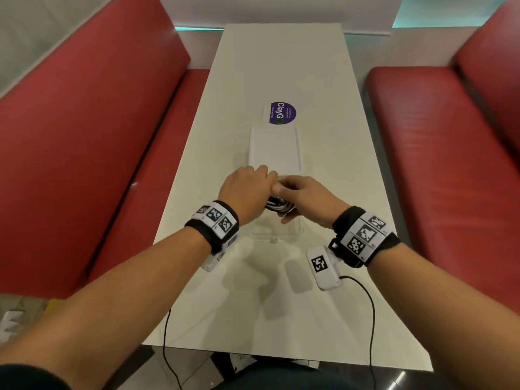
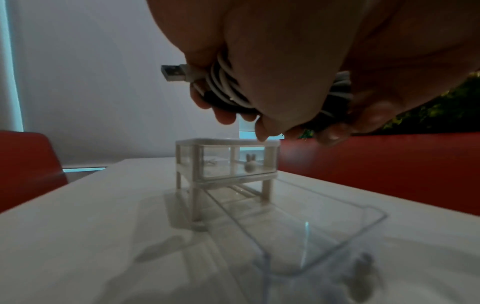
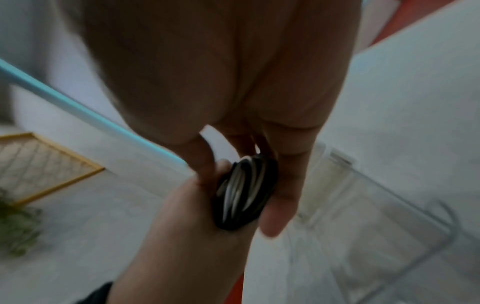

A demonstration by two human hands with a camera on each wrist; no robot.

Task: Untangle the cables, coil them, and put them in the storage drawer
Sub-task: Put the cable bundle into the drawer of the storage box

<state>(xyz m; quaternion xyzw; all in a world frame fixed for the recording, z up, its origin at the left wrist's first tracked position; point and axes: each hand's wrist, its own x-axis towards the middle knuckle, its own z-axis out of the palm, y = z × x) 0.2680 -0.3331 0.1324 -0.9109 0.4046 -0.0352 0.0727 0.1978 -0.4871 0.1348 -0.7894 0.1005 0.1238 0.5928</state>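
Observation:
A coiled bundle of black and white cables hangs above the pulled-out clear drawer. My left hand grips the bundle from the left, fingers curled round it. My right hand holds it from the right, thumb and fingers round the coil. A USB plug sticks out of the bundle on the left. The drawer belongs to a small white storage unit just beyond the hands.
The white table runs away from me between red bench seats. A purple round sticker lies past the storage unit. A small rabbit figure sits in the unit's upper drawer. Black wrist-camera cords hang off the near edge.

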